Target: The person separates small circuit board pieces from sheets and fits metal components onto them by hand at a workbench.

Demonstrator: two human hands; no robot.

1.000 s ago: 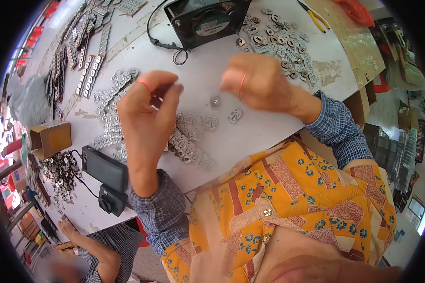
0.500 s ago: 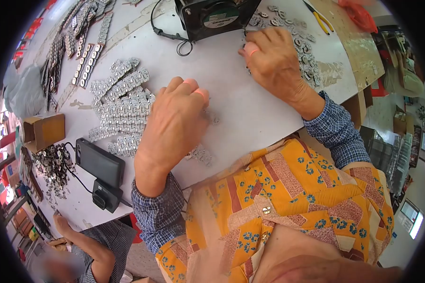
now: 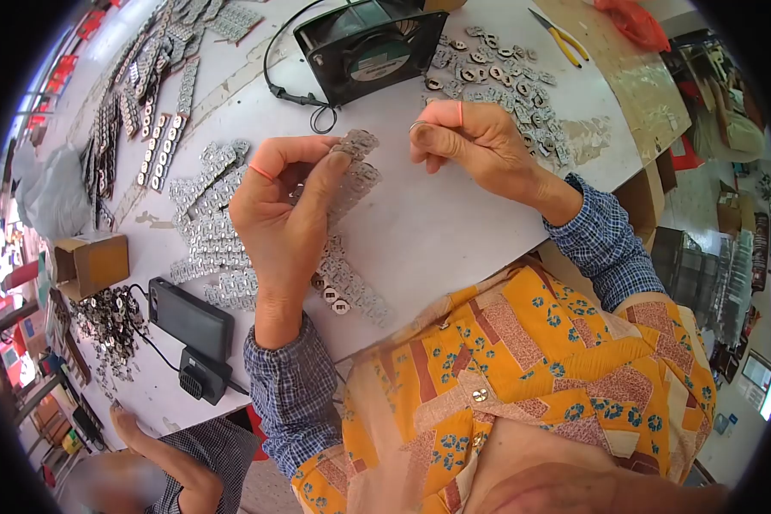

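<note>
metal strip [image 3: 359,144] in left hand [image 3: 284,206], small piece [image 3: 418,126] in right hand [image 3: 481,151], fan [image 3: 375,60] beyond

The shirt [image 3: 522,343] is orange-yellow, patterned with blue flowers and reddish-brown and beige patches. The sleeves [image 3: 604,231] show a blue and white check. The table [image 3: 454,223] is whitish, the fan [image 3: 373,56] black. The pliers [image 3: 565,43] have yellow handles; the plastic bag [image 3: 634,24] is red. The cardboard box [image 3: 90,264] is brown, and the metal pieces [image 3: 214,231] are silver-grey.
</note>
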